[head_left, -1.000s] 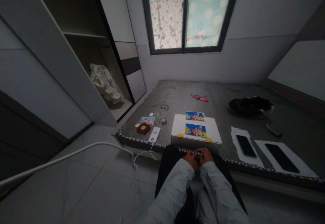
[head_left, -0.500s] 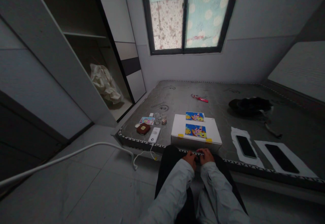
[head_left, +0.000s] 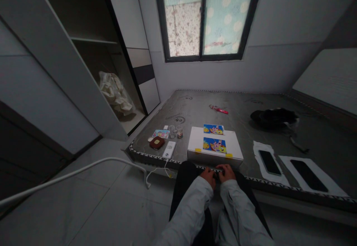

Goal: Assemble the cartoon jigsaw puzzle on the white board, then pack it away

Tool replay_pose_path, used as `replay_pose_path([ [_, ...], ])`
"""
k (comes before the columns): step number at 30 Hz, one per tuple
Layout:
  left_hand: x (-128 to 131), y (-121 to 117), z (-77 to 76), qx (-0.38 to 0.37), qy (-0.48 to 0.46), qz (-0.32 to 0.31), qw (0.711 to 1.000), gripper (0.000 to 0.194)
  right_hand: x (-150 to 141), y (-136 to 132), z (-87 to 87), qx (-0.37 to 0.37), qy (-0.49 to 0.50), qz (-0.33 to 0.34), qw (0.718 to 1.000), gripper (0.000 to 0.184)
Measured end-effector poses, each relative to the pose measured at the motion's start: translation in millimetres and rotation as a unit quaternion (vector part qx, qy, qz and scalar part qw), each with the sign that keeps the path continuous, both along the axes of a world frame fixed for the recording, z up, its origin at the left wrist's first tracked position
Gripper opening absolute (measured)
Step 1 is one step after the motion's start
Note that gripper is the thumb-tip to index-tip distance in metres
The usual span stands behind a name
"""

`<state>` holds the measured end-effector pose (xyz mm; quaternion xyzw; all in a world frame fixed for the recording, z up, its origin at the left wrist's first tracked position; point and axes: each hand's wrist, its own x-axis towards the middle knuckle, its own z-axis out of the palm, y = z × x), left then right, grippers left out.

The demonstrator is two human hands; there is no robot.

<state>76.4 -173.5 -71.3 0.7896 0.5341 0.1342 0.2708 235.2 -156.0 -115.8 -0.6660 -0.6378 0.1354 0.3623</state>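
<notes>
My left hand and my right hand are close together at the front edge of a bare grey mattress. Between my fingers is a small dark object, mostly hidden by them. Just beyond my hands stands a white box with yellow tape tabs on its front corners. One cartoon-printed card lies on its lid, and a matching card lies behind it, touching neither hand.
Left of the box lie a white power bank, a dark red case and small glass jars. To the right are phones on white sheets and a black cloth. A white cable crosses the floor.
The view has shifted slightly, so the room sits a little differently in the frame. Both hands stay together at the mattress edge, with only small movement.
</notes>
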Motion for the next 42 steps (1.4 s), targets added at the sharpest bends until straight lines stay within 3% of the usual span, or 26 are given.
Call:
replay_pose_path([
  [14, -1, 0, -3.0, 0.009, -0.014, -0.007, 1.000, 0.033, -2, 0, 0.7, 0.005, -0.007, -0.013, 1.000, 0.041],
  [23, -2, 3, -14.8, 0.023, -0.026, -0.016, 0.999, 0.038, -2, -1, 5.7, -0.010, 0.000, -0.007, 1.000, 0.038],
  [42, -1, 2, -5.9, 0.005, 0.014, -0.028, 0.999, 0.035, -4, -3, 8.5, -0.011, 0.008, -0.011, 1.000, 0.039],
])
